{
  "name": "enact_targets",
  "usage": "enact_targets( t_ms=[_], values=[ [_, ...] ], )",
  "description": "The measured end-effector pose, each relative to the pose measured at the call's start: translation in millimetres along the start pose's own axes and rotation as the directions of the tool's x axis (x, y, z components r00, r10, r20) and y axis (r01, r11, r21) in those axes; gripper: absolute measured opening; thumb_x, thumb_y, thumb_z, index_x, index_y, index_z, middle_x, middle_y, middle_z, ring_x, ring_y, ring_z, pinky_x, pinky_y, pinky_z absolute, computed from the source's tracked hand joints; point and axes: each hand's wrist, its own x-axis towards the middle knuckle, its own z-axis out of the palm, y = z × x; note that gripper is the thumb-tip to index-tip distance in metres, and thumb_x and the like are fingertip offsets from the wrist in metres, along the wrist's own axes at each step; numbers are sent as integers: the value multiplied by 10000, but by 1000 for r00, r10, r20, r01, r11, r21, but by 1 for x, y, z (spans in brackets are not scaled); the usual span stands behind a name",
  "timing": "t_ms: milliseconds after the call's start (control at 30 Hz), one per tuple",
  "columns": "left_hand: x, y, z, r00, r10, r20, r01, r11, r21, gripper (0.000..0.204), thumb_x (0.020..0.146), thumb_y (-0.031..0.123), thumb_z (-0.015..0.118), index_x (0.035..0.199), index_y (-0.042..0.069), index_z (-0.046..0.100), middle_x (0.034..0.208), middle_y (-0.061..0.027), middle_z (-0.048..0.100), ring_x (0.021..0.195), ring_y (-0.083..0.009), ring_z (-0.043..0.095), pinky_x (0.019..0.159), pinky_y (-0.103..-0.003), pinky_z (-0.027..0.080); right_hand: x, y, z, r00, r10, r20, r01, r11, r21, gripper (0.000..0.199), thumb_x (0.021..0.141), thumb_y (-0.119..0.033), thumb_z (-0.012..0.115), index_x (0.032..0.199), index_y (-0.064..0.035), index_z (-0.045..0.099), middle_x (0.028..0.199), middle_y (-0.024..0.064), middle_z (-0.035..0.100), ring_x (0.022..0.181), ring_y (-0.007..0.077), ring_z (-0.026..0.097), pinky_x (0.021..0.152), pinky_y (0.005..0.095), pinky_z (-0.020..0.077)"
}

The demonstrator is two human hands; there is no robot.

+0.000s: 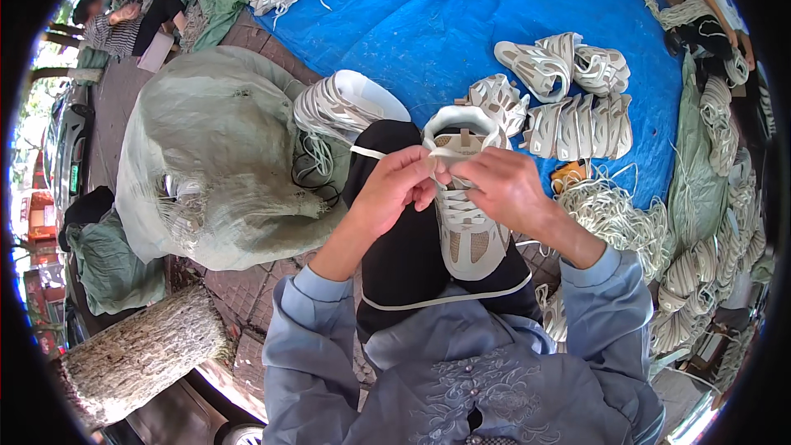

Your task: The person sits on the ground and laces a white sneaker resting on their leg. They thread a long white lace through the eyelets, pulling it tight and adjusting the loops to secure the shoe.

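A white and beige sneaker [473,249] rests on my lap, its toe toward me and its padded collar away from me. White lacing crosses its tongue. My left hand [392,188] is closed in a pinch on the white shoelace [445,153] near the top eyelets. Pressed close beside it, my right hand [509,188] also has its fingers closed on the lace. Fingertips of both hands meet over the tongue, partly hiding the lace between them. One loose lace end trails left over my dark trouser knee.
A blue tarp [412,21] spreads ahead, bearing stacked shoe uppers [579,128]. Right of my knees lies a heap of white laces [614,218]. At left stand a big pale sack [206,148], more nested uppers [334,107] and a tree trunk [148,354]. Another person [136,25] sits far left.
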Motion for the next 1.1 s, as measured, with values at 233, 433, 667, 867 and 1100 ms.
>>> enact_targets(
  t_ms=[233,433,667,867,1100],
  values=[
    [0,79,-4,951,279,131,-241,939,-245,250,869,278,498,802,38,518,625,-23,482,470,-92,395,449,-220,343,15,3,32,991,-42,131,69,974,-213,283,601,-36,581,883,-56,600,650,33,571,638,179,546,564,292,448],
    [-25,176,-38,751,621,226,-605,783,-144,233,906,243,434,914,22,508,661,-7,465,595,-94,407,527,-215,342,28,22,-21,812,420,404,-495,131,859,130,686,5,582,813,9,609,668,46,569,628,114,562,552,247,430],
    [-98,234,-142,721,595,-356,-422,784,455,285,894,213,467,1030,-31,524,769,-29,529,698,-116,474,633,-232,395,-12,121,-181,896,443,-18,20,-1,1000,64,828,-38,500,860,1,461,725,11,383,594,80,344,534,202,315],
    [-127,194,-284,561,374,-739,-419,898,137,199,878,153,474,962,-19,525,697,-12,541,556,-85,458,554,-237,393,-133,233,-345,685,703,-193,-33,295,955,336,886,-40,434,1193,81,369,910,44,431,703,106,367,636,203,352],
    [-154,168,-355,386,170,-907,-394,919,4,203,903,169,381,823,38,514,592,-1,488,386,-83,310,362,-252,264,-340,344,-484,543,796,-266,-38,340,940,433,868,-45,471,1259,65,323,1119,81,482,696,100,400,633,188,370]
  ],
)
